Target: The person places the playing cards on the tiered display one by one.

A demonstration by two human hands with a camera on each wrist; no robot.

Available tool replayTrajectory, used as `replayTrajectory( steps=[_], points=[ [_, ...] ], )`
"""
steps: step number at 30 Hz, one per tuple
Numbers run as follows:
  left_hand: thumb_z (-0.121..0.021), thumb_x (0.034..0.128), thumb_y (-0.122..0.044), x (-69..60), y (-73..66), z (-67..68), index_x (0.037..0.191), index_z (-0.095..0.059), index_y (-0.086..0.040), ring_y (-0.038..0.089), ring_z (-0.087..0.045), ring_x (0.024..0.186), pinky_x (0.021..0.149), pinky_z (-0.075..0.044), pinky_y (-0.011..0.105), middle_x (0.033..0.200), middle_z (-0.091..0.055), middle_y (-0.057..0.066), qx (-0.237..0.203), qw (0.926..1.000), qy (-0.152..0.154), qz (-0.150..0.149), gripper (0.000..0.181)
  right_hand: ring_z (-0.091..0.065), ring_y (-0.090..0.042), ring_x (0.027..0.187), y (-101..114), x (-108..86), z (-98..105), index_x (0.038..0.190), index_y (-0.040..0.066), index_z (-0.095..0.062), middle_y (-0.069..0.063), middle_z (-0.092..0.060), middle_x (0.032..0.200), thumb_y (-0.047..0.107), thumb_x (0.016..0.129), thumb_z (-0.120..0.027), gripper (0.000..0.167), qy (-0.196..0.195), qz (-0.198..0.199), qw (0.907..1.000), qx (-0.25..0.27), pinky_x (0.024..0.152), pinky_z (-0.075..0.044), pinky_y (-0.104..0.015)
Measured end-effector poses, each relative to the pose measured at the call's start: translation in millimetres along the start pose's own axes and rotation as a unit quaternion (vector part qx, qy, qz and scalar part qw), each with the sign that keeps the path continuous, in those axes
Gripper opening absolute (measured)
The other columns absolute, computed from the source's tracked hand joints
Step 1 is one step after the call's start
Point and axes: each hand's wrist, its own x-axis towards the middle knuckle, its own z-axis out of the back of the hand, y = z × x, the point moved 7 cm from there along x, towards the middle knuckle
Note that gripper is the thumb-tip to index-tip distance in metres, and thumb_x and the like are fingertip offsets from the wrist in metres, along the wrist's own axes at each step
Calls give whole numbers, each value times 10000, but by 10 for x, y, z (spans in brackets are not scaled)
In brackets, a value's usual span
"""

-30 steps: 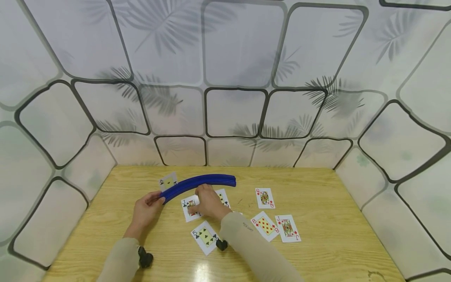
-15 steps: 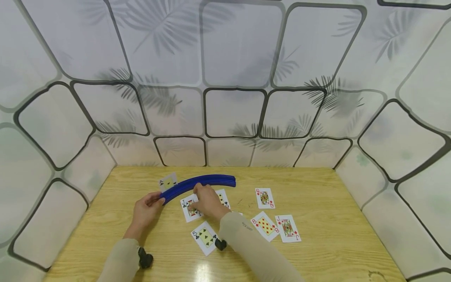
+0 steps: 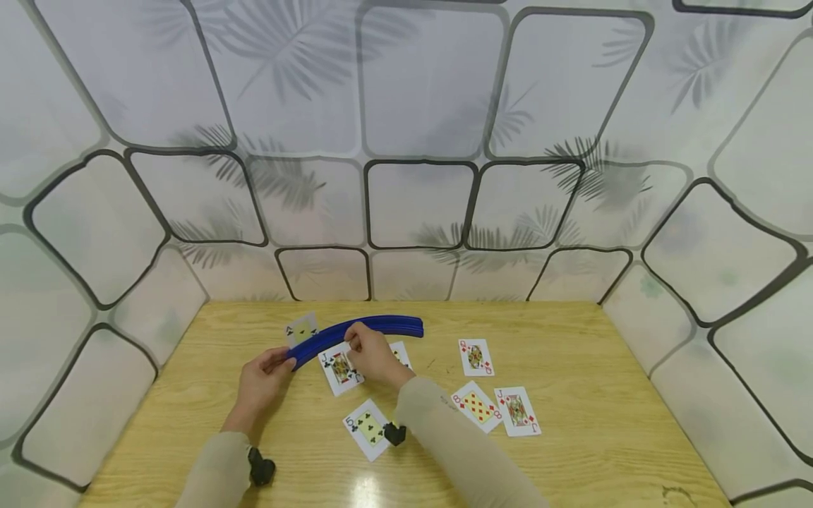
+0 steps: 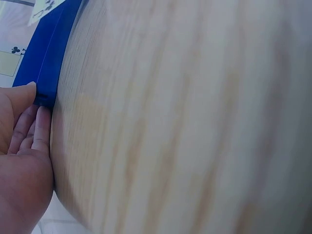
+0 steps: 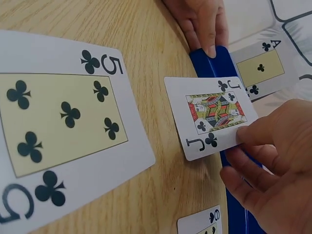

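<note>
My left hand pinches the near-left end of a curved blue card holder, thumb on top and fingers below. An ace of clubs stands upright in the holder's left part. With thumb and fingers, my right hand pinches the jack of clubs by its edge. The jack is tilted up, face toward me, and overlaps the holder's front in the right wrist view. Closer to me, the five of clubs lies face up. Another clubs card is partly hidden by my right hand in the head view.
To the right, the queen of diamonds, eight of diamonds and jack of diamonds lie face up on the wooden table. A patterned wall encloses the table's back and sides.
The jack of clubs has shifted left and up toward the holder in my right hand's fingers, showing more of its face. My left hand has stayed on the holder's end.
</note>
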Motion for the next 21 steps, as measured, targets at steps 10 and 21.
replayTrajectory(
  steps=[10,21],
  points=[
    [-699,1011,-73,-19,-27,-2,1327,-665,78,-105,-603,888,788,-498,59,1294,-698,290,-120,9998,-111,-67,351,-612,-105,873,54,17,8,1192,75,-679,-20,-681,991,32,995,-678,202,-121,-73,9999,-47,797,-538,-247],
    [-682,1026,-91,-21,-23,-5,1351,-655,62,-100,-597,901,796,-492,58,1325,-688,280,-38,10000,-33,59,360,-647,-158,984,97,3,31,1206,72,-710,-61,-726,1100,67,1028,-657,186,-37,-239,9997,-78,866,-553,-273]
  ],
)
